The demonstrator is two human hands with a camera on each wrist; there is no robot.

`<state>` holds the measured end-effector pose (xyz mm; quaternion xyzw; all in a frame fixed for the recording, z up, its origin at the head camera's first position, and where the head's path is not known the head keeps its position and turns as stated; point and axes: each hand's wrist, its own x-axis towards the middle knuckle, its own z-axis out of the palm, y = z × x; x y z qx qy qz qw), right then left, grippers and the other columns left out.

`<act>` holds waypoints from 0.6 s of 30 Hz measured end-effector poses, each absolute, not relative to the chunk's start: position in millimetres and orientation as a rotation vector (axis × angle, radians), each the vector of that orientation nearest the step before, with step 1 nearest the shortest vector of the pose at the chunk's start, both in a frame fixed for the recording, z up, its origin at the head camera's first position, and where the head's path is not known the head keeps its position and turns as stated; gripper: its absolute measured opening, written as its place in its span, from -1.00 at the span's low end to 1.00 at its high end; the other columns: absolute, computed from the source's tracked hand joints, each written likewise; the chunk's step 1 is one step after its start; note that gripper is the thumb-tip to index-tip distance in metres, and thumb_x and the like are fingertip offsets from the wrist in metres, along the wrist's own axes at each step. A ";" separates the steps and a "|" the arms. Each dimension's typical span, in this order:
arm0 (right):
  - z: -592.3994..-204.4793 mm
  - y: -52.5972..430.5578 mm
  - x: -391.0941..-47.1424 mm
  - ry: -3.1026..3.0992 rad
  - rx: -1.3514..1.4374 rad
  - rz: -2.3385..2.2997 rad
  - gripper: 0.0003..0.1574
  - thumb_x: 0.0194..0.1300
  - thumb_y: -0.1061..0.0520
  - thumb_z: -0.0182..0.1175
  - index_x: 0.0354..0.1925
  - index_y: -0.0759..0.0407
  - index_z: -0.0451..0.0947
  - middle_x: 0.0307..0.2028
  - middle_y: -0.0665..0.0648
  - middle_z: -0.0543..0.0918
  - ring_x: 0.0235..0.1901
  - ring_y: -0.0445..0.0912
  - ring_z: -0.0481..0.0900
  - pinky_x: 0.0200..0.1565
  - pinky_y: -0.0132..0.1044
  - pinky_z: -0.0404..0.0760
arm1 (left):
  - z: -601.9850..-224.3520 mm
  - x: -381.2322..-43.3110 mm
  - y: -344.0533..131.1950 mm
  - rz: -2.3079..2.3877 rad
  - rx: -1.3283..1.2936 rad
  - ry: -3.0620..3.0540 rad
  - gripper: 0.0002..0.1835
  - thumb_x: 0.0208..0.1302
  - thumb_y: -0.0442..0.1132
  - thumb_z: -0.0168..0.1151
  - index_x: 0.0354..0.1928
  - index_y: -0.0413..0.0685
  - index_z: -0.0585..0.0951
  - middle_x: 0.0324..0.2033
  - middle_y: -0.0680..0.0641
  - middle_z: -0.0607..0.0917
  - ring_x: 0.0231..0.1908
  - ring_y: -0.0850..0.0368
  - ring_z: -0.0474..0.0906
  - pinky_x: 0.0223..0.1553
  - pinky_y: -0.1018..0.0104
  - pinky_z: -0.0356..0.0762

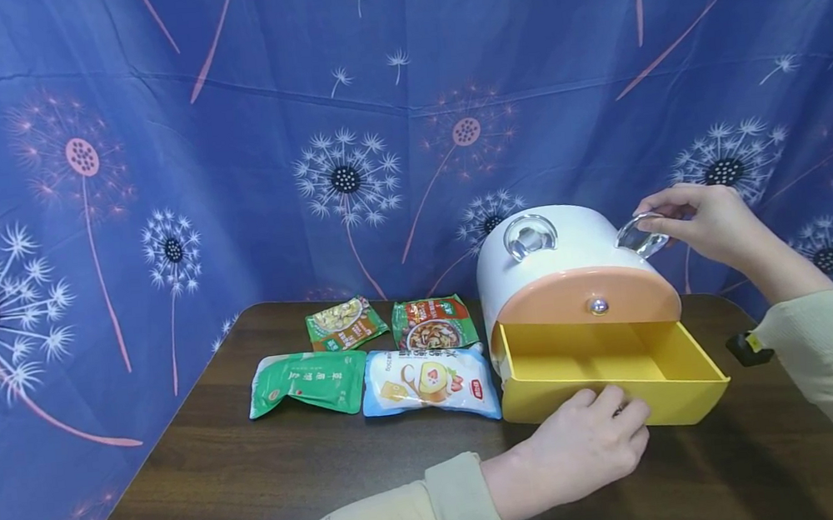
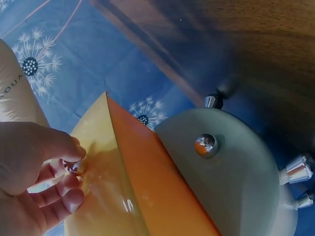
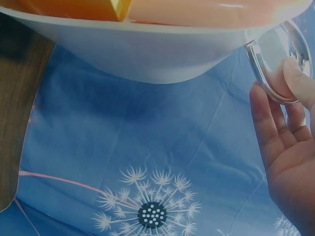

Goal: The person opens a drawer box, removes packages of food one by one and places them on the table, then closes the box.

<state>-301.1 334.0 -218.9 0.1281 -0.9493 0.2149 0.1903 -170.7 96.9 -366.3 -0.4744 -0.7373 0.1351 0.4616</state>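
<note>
A white rounded storage box (image 1: 565,233) with an orange front panel (image 1: 541,300) stands at the right of the table. Its yellow drawer (image 1: 573,404) is pulled out, and nothing shows inside. My left hand (image 1: 581,445) is at the drawer's front, its thumb and fingers pinching a small shiny knob (image 2: 73,166). On the box's upper right, my right hand (image 1: 710,223) grips a clear, silver-rimmed round ear (image 3: 275,54) between thumb and fingers. The matching left ear (image 1: 531,236) is untouched. A round silver knob (image 1: 598,306) sits on the orange panel.
Left of the box lie several food packets: a green pouch (image 1: 311,383), a blue-and-white bag (image 1: 428,383), a green-and-red packet (image 1: 434,325) and a brown-and-green packet (image 1: 346,324). A small black item (image 1: 749,349) lies right of the drawer. A blue dandelion cloth (image 1: 262,141) hangs behind.
</note>
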 end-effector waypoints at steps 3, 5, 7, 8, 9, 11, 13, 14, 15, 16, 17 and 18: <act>-219.1 334.1 -301.7 -2.670 0.357 0.608 -0.50 0.20 -0.18 0.23 -0.05 0.14 0.59 -0.29 0.17 0.61 -0.45 -0.31 0.41 -0.50 -0.42 0.45 | -365.9 -172.1 96.1 0.323 -1.170 -1.781 -0.58 0.36 -0.30 -0.25 -0.31 0.28 0.63 -0.24 0.17 0.48 -0.21 0.18 0.40 -0.42 0.43 0.32; -219.1 334.0 -301.9 -2.670 0.356 0.609 -0.50 0.20 -0.18 0.23 -0.05 0.14 0.59 -0.28 0.18 0.61 -0.45 -0.30 0.41 -0.51 -0.41 0.45 | -361.3 -170.9 93.6 0.313 -1.169 -1.749 -0.56 0.35 -0.32 -0.25 -0.35 0.28 0.63 -0.27 0.17 0.48 -0.25 0.19 0.41 -0.43 0.45 0.31; -219.0 333.9 -302.0 -2.668 0.354 0.612 -0.49 0.20 -0.18 0.23 -0.05 0.15 0.59 -0.28 0.18 0.61 -0.45 -0.29 0.41 -0.51 -0.41 0.46 | -354.6 -168.0 89.9 0.303 -1.165 -1.720 -0.55 0.35 -0.34 -0.26 -0.38 0.27 0.63 -0.29 0.18 0.49 -0.27 0.21 0.41 -0.44 0.47 0.30; -219.0 333.8 -302.0 -2.668 0.352 0.614 -0.49 0.20 -0.18 0.23 -0.05 0.15 0.59 -0.28 0.19 0.61 -0.45 -0.28 0.41 -0.51 -0.42 0.46 | -351.6 -166.9 88.4 0.299 -1.165 -1.713 -0.54 0.35 -0.35 -0.26 -0.38 0.27 0.63 -0.30 0.18 0.49 -0.28 0.21 0.40 -0.44 0.48 0.30; -219.1 333.7 -301.9 -2.667 0.351 0.614 -0.48 0.20 -0.18 0.23 -0.04 0.15 0.59 -0.27 0.19 0.61 -0.45 -0.28 0.41 -0.51 -0.42 0.46 | -348.6 -165.5 86.9 0.295 -1.163 -1.708 -0.53 0.35 -0.35 -0.27 -0.39 0.27 0.63 -0.30 0.18 0.49 -0.28 0.22 0.40 -0.43 0.49 0.29; -219.1 333.4 -301.7 -2.665 0.347 0.619 -0.48 0.20 -0.18 0.23 -0.04 0.16 0.59 -0.27 0.19 0.61 -0.45 -0.28 0.41 -0.51 -0.43 0.46 | -345.1 -163.9 85.0 0.290 -1.163 -1.703 -0.53 0.35 -0.36 -0.27 -0.39 0.27 0.64 -0.30 0.18 0.49 -0.29 0.23 0.40 -0.43 0.50 0.30; -219.3 333.4 -301.4 -2.663 0.345 0.624 -0.48 0.20 -0.18 0.23 -0.04 0.16 0.59 -0.28 0.19 0.60 -0.45 -0.27 0.41 -0.52 -0.42 0.46 | -347.9 -166.1 86.8 0.283 -1.163 -1.702 -0.52 0.35 -0.36 -0.28 -0.38 0.26 0.64 -0.30 0.18 0.49 -0.29 0.23 0.40 -0.44 0.49 0.29; -219.4 333.5 -301.2 -2.662 0.345 0.626 -0.48 0.20 -0.18 0.23 -0.05 0.16 0.59 -0.28 0.19 0.60 -0.45 -0.26 0.42 -0.52 -0.42 0.46 | -350.3 -168.0 88.2 0.280 -1.165 -1.703 -0.52 0.36 -0.36 -0.28 -0.37 0.26 0.64 -0.29 0.17 0.50 -0.28 0.22 0.40 -0.44 0.49 0.29; -219.4 333.7 -301.0 -2.661 0.346 0.627 -0.48 0.20 -0.18 0.23 -0.05 0.16 0.59 -0.29 0.18 0.60 -0.45 -0.26 0.42 -0.53 -0.41 0.46 | -352.8 -169.9 89.8 0.277 -1.165 -1.707 -0.52 0.36 -0.36 -0.27 -0.36 0.26 0.65 -0.29 0.17 0.50 -0.28 0.22 0.40 -0.44 0.48 0.30; -219.3 333.8 -300.8 -2.661 0.347 0.632 -0.49 0.20 -0.18 0.23 -0.05 0.16 0.59 -0.29 0.18 0.60 -0.45 -0.25 0.42 -0.53 -0.41 0.46 | -355.8 -172.5 91.6 0.279 -1.166 -1.716 -0.54 0.36 -0.35 -0.26 -0.34 0.26 0.65 -0.28 0.17 0.51 -0.28 0.22 0.41 -0.44 0.48 0.30; -219.4 333.9 -300.7 -2.660 0.347 0.634 -0.49 0.20 -0.17 0.23 -0.05 0.15 0.59 -0.30 0.17 0.60 -0.45 -0.25 0.42 -0.53 -0.41 0.46 | -358.9 -175.0 93.3 0.280 -1.169 -1.733 -0.54 0.36 -0.35 -0.26 -0.31 0.25 0.66 -0.27 0.17 0.51 -0.27 0.21 0.41 -0.43 0.48 0.31; -219.4 334.2 -300.5 -2.660 0.348 0.635 -0.49 0.20 -0.17 0.24 -0.05 0.15 0.59 -0.30 0.17 0.60 -0.45 -0.26 0.42 -0.53 -0.41 0.46 | -361.4 -177.3 94.9 0.282 -1.170 -1.750 -0.55 0.36 -0.34 -0.24 -0.29 0.24 0.66 -0.25 0.16 0.51 -0.26 0.21 0.41 -0.42 0.47 0.32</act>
